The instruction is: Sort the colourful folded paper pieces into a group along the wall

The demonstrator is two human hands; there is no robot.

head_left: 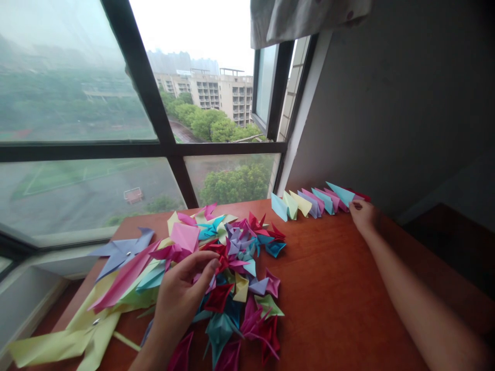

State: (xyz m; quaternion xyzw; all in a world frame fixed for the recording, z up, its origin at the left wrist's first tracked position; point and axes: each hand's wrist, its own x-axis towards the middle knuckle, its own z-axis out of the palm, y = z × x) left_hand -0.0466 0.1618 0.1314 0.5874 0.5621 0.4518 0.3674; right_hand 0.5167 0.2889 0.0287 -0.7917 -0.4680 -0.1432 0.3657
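Observation:
My right hand (363,215) pinches the tail end of a light blue paper airplane (340,194), at the right end of a row of folded paper airplanes. The row has light blue, pale green, yellow (300,203), purple and pink ones standing side by side. Over a heap of colourful origami my left hand (185,283) is closed, thumb and forefinger almost meeting beside red folded paper (222,256). Whether that paper is between the fingertips, I cannot make out. The heap includes a teal folded piece (221,330), a red paper box (219,298) and a purple folded piece (238,239).
A purple pinwheel (126,251) and a yellow pinwheel (93,322) lie left of the heap. Everything rests on a reddish-brown wooden table (328,299). Behind it are a window frame (228,149) and a grey wall (386,103); a curtain (297,20) hangs above.

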